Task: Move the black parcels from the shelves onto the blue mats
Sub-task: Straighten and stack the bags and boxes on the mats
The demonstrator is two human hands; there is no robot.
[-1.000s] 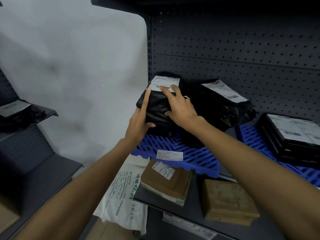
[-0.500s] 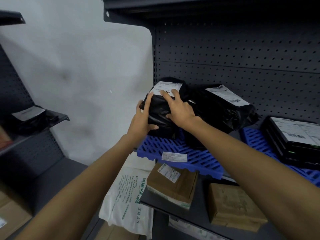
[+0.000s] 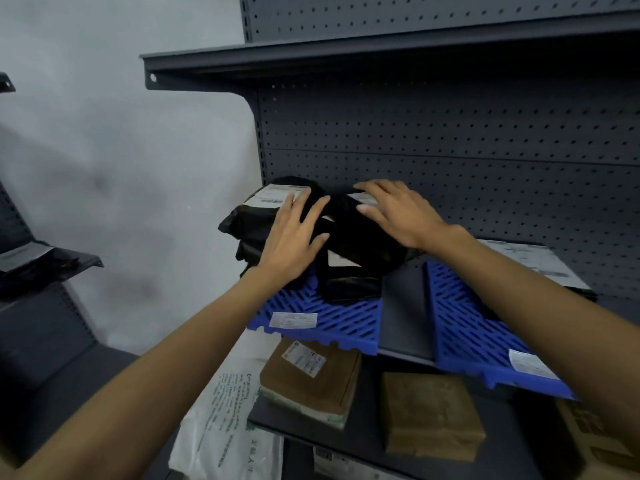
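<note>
Black parcels piled at back edge of left blue mat, shelf's left end. Left hand and right hand lie flat on them, fingers straight, spread, gripping nothing. Lower shelf: two brown boxes, white green-printed bag at left edge. Labels unreadable.

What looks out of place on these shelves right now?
The black parcels sit in a slumped, overlapping heap on the left blue mat, not flat. Below, a white bag droops off the lower shelf's left end.
</note>
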